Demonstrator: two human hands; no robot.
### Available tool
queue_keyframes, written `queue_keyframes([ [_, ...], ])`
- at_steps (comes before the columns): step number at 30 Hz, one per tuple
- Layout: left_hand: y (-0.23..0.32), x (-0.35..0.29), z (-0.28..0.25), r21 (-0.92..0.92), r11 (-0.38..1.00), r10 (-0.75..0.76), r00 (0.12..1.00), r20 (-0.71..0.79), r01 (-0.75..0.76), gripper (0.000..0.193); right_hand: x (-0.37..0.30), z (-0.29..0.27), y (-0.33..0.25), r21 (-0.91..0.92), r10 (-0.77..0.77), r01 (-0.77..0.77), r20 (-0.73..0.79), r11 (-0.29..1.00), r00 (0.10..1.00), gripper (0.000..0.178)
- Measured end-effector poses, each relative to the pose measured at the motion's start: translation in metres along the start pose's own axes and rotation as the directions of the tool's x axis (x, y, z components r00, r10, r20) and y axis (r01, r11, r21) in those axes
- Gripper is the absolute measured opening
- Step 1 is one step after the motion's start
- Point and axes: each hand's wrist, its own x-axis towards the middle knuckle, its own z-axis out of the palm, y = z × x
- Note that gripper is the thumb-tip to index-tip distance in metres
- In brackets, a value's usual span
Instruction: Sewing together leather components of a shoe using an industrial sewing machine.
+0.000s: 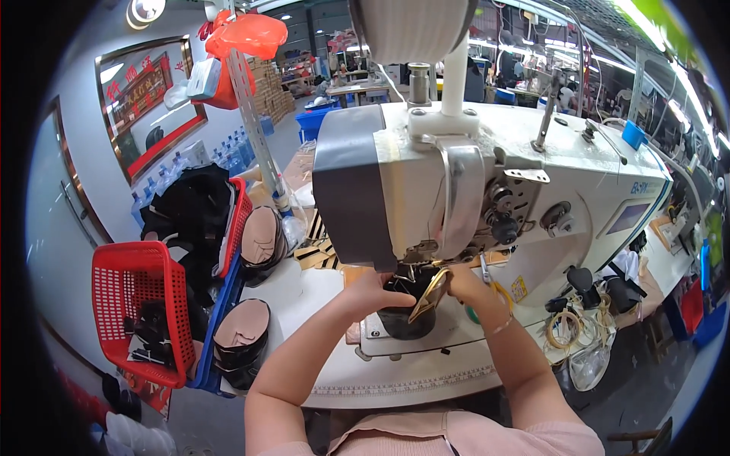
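Note:
Under the needle area of a white and grey sewing machine (353,182), a black curved piece (407,323) with a gold-beige lined edge stands on the machine bed. It looks like a shoe upper, though much of it is hidden. My left hand (370,295) grips its left side, thumb laid along the upper rim. On the other side my right hand (473,290) is closed at the lined edge, its fingertips partly out of sight behind the piece. Two stacks of black pieces with pinkish-beige lining, a farther stack (263,237) and a nearer stack (242,334), stand left of my left arm.
Left of the table are a red basket (176,319) with black pieces and a blue crate (207,357) heaped with black material. Orange-handled scissors (498,292) lie beside my right hand. Tape rolls (563,328) hang at the right. A ruler strip (403,386) follows the table's front edge.

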Motion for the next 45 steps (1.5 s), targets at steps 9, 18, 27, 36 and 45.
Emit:
queue_keyframes([
  [9,-0.021,0.008,0.016,-0.551,0.831,-0.035,0.983,-0.181,-0.071,0.026,-0.017,-0.015,0.029,0.083,-0.302,0.416,-0.563,0.906,0.769,0.015],
  [18,-0.026,-0.003,0.055,-0.560,0.697,0.139,0.850,-0.508,-0.449,0.022,-0.033,0.029,-0.039,-0.317,-0.666,0.586,-0.337,0.746,0.665,0.007],
  [27,-0.035,-0.005,0.060,-0.546,0.695,0.104,0.818,-0.566,-0.467,0.023,-0.040,0.016,-0.025,-0.691,-0.818,0.518,-0.189,0.504,0.543,0.006],
  [36,-0.029,-0.005,0.058,-0.496,0.739,0.128,0.819,-0.560,-0.455,0.021,-0.053,0.018,-0.032,-0.686,-0.851,0.573,-0.130,0.448,0.509,0.020],
  [45,-0.028,-0.001,0.054,-0.490,0.752,0.139,0.833,-0.536,-0.441,0.020,-0.052,0.018,-0.032,-0.733,-0.874,0.562,-0.090,0.383,0.478,0.023],
])
